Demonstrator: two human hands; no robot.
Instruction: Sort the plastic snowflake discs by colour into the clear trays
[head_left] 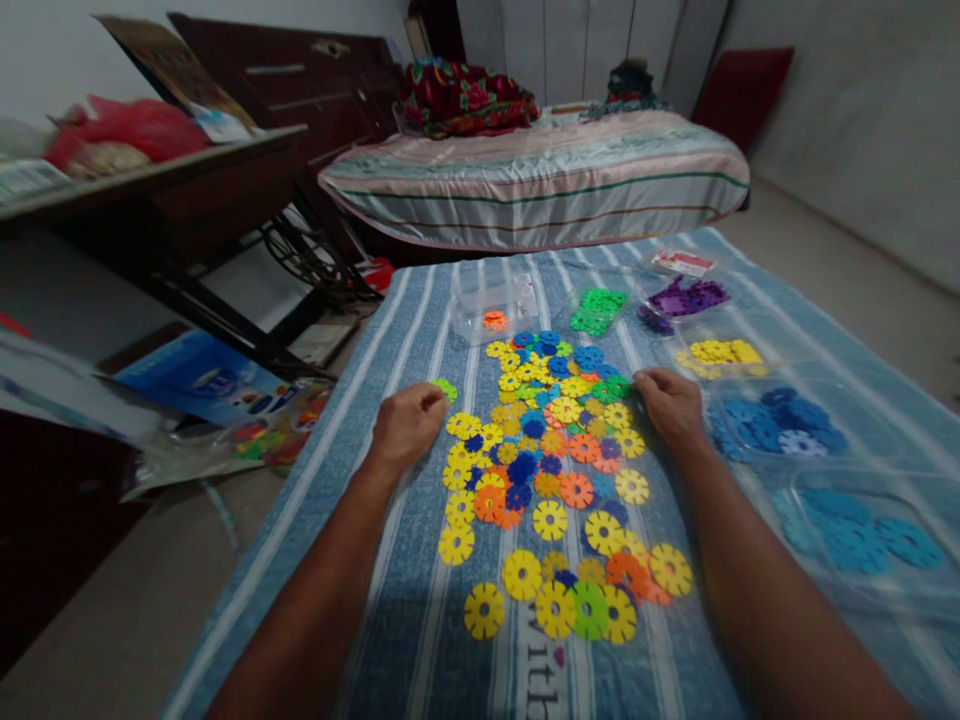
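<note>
My left hand point(409, 422) is closed in a pinch on a light green notched plastic disc point(445, 388), at the left side of a spread of loose discs. On the opposite side, my right hand point(673, 402) has its thumb and fingers pressed together at the edge of a darker green disc point(616, 388). Between the hands lie many flat, slotted flower-shaped discs: yellow point(550, 520), orange point(577, 490), dark blue point(522, 467) and others, partly overlapping. Nearest me are more yellow discs around a light green disc point(590, 611).
Clear plastic containers edge the striped cloth point(397, 620): one with orange discs point(494, 320), others with green point(598, 311), purple point(686, 297), yellow point(726, 353), blue point(780, 420) and light blue discs point(855, 530). A bed point(540, 180) stands behind; a wooden desk point(172, 170) is left.
</note>
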